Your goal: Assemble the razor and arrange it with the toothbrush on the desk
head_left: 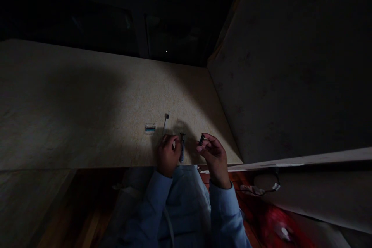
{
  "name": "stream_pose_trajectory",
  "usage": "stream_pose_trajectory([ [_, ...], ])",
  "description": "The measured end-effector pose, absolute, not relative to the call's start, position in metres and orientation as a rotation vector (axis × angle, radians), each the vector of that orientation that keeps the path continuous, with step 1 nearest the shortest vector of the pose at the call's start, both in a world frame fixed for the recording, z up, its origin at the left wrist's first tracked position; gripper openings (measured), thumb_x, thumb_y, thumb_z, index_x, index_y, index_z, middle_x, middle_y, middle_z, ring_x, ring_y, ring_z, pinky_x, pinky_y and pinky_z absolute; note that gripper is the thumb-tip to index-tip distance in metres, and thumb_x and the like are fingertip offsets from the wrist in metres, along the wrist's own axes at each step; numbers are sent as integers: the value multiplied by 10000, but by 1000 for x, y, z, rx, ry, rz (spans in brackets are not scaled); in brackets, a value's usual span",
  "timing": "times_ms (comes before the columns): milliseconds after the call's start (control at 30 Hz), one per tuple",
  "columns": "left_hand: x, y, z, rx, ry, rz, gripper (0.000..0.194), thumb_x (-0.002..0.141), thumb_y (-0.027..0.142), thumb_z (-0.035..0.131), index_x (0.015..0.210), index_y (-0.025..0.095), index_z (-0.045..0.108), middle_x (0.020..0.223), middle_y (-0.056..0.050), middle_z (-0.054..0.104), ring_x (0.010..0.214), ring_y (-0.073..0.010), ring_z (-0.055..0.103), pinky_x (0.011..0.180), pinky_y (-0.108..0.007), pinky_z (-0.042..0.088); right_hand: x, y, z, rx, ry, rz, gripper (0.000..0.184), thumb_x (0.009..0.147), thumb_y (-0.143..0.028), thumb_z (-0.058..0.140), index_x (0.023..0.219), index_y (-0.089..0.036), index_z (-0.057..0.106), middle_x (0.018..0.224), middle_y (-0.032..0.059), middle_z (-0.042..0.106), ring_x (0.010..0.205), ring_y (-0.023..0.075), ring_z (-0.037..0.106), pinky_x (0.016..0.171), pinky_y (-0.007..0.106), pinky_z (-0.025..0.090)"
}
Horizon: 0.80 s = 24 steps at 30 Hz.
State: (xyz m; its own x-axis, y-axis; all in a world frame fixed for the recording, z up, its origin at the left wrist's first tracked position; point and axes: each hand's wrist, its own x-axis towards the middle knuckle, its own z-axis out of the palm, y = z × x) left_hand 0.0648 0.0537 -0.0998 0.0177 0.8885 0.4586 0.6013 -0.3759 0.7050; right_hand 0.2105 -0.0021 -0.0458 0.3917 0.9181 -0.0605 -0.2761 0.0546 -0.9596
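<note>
In the head view, my right hand (215, 157) pinches a small black block-like piece (201, 140) between thumb and fingertips, just above the table. My left hand (168, 155) is closed with curled fingers at the table's front edge; what they hold, if anything, is hidden. A thin pale stick with a dark head (166, 121) reaches down to its knuckles, and I cannot tell whether it is held. Between my hands lies a razor (182, 148) with a dark blue handle, its head pointing away from me. Left of the stick is a small clear case (150, 128) with a blue strip inside.
The pale, marbled table (95, 108) runs far to the left. A tall panel (290, 77) borders it on the right, and a dark paned surface (139, 19) stands behind. Below right are a dark cable (263, 193) and a red object (280, 226). The light is dim.
</note>
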Motion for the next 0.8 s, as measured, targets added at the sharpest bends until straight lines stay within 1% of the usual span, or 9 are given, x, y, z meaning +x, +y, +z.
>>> stream_pose_trajectory([
  [100, 64, 56, -103, 2004, 1531, 1277, 167, 930, 196, 538, 913, 181, 704, 842, -61, 692, 696, -173, 631, 695, -289, 485, 210, -1, -49, -1160, -699, 1022, 436, 661, -222, 871, 1061, -245, 700, 789, -26, 698, 813, 152, 663, 807, 306, 529],
  [233, 65, 55, -105, 2077, 1555, 1165, 162, 927, 189, 550, 919, 198, 711, 872, -66, 712, 773, -193, 658, 711, -292, 479, 209, 2, -53, -1164, -702, 1014, 419, 665, -217, 864, 1045, -240, 689, 797, -25, 684, 785, 141, 639, 778, 293, 522],
  [367, 66, 55, -103, 2098, 1570, 1104, 144, 923, 195, 567, 918, 207, 711, 870, -58, 719, 781, -199, 666, 690, -290, 467, 208, 4, -55, -1165, -701, 1024, 428, 665, -225, 860, 1050, -241, 674, 799, -23, 681, 758, 136, 629, 743, 284, 523],
  [633, 66, 56, -105, 2002, 1506, 1277, 166, 921, 163, 537, 956, 186, 698, 872, -60, 708, 722, -172, 648, 696, -289, 500, 205, 4, -55, -1160, -704, 1012, 408, 662, -209, 853, 1023, -238, 664, 793, -26, 673, 750, 127, 620, 724, 264, 516],
  [800, 66, 55, -104, 1958, 1475, 1350, 174, 914, 154, 527, 959, 183, 692, 852, -55, 691, 702, -157, 643, 669, -275, 509, 205, 6, -57, -1196, -741, 970, 415, 656, -217, 845, 1024, -232, 654, 800, -19, 674, 752, 144, 633, 723, 284, 524],
])
